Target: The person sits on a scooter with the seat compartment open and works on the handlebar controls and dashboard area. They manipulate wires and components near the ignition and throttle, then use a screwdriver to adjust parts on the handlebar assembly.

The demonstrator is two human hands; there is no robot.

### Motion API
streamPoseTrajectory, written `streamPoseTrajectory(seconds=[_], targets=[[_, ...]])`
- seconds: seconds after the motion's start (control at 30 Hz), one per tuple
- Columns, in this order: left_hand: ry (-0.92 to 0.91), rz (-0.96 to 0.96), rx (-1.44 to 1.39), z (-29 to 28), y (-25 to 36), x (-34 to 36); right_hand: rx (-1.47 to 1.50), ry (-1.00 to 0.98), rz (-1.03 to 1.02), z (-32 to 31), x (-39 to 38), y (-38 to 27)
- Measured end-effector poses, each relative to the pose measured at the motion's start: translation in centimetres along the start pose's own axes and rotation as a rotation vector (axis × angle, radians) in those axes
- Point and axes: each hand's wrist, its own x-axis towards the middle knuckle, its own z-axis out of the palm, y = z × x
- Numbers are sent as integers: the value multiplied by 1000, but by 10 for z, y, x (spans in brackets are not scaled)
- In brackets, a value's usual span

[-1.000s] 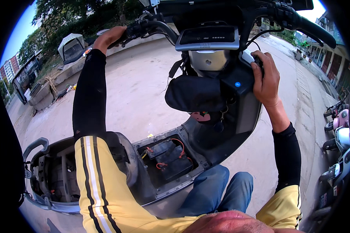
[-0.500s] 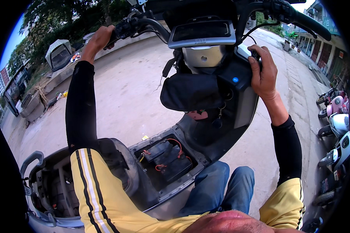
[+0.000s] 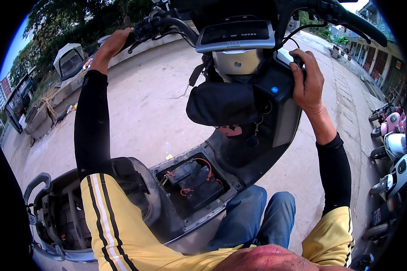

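My left hand [image 3: 118, 41] is closed round the left handlebar grip [image 3: 132, 38] of a scooter at upper left. My right hand [image 3: 308, 81] has its fingers curled over a small dark part [image 3: 296, 57] on the silver-edged right side of the front panel, its thumb against it. Between my arms are the dashboard display [image 3: 234, 34], a hanging black pouch [image 3: 219, 104] and keys with a round fob [image 3: 253, 138]. The footboard lies open over black batteries [image 3: 199, 187] with orange wires. The seat compartment [image 3: 63, 217] stands open, partly hidden by my left arm.
Several parked scooters [image 3: 395, 147] line the right edge beside shopfronts [image 3: 377, 63]. A concrete ledge [image 3: 56, 108] with vegetation, a small tent [image 3: 70, 61] and scattered debris runs along the upper left. Pale concrete ground [image 3: 147, 104] surrounds the scooter, and my bent knees [image 3: 244, 212] are beside it.
The handlebars, display and my hands sit slightly higher and further left in the picture than a second ago. Both hands keep their hold; the last half second shows little movement.
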Motion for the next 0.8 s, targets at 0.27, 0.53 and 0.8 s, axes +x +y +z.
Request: streamPoseTrajectory(seconds=[0.27,0.53,0.8], targets=[[-27,-49,26,-2,10,-1,-8,12,-24,-2,1,1],[-126,-125,-78,-3,35,-9,-2,13,-22,-3,0,2],[-61,-227,-207,-4,49,-11,13,0,-3,-3,0,2]])
